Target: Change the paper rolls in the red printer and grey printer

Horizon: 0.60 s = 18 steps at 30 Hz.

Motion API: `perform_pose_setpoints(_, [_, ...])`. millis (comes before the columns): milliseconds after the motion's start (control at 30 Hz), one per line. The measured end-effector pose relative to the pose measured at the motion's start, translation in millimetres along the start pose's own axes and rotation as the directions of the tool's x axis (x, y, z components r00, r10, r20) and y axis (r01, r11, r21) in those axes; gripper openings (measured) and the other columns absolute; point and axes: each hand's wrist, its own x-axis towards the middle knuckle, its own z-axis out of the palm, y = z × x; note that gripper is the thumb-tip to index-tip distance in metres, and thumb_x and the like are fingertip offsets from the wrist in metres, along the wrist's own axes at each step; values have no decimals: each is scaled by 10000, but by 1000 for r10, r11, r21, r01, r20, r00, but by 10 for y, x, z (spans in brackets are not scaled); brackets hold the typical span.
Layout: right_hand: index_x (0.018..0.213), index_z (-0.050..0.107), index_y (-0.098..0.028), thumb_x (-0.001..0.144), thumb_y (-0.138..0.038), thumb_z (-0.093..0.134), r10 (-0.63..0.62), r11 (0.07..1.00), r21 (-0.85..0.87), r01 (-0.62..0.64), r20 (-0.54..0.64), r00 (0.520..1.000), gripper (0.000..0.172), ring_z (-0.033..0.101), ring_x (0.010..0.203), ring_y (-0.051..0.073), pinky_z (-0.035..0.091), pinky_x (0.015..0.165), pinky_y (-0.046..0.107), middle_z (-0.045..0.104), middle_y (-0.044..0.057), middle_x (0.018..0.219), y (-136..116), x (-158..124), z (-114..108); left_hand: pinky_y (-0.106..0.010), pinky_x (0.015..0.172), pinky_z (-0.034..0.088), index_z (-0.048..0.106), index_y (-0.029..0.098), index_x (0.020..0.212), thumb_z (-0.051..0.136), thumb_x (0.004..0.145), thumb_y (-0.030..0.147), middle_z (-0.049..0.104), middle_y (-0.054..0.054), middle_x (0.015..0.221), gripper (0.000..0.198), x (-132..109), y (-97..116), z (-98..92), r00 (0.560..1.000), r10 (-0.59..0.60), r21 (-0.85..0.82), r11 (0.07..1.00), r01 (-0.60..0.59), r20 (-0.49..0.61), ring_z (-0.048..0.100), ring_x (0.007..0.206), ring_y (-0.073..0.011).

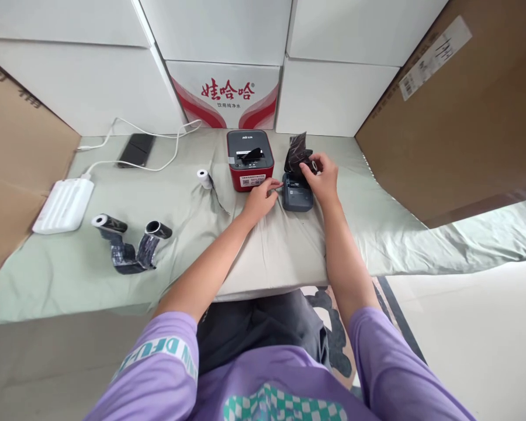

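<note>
A small dark portable printer (298,200) stands on the cloth with its lid raised. My right hand (323,178) pinches a small paper roll (314,167) with a white core over the opened printer. A strip of black printed paper (297,149) rises from that roll. On the printer's left side rests my left hand (262,200), its fingers extended and the fingertips at the casing. Just behind that hand is a red and black printer (251,161) with a black paper tongue in its slot. A small white-ended roll (204,179) with a loose dark tail lies farther left.
Two dark rolls joined by a crumpled strip (127,257) lie front left. Behind them are a white power bank (65,206), its cable (131,168) and a black phone (136,150). White boxes (333,96) line the back; cardboard boxes (456,123) flank the cloth-covered table (377,245).
</note>
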Motion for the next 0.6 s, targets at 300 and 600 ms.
perform_pose_setpoints(300, [760, 601, -218, 771, -446, 746, 64, 974, 199, -111, 228, 972, 270, 595, 846, 204, 538, 866, 383, 604, 13, 790, 154, -40, 39, -344, 942, 553, 640, 248, 1151, 540, 867, 111, 767, -22, 1232, 331, -4, -8, -4, 1000, -10, 8, 1000, 10, 10, 742, 1045, -198])
perform_pose_setpoints(600, [900, 730, -212, 724, -444, 798, 100, 952, 247, -183, 314, 944, 299, 666, 907, 243, 541, 960, 452, 726, 37, 891, 120, -33, 8, -344, 910, 561, 640, 243, 1158, 532, 866, 108, 765, -30, 1238, 339, -9, 34, -21, 999, -28, 27, 999, 28, 20, 746, 958, -189])
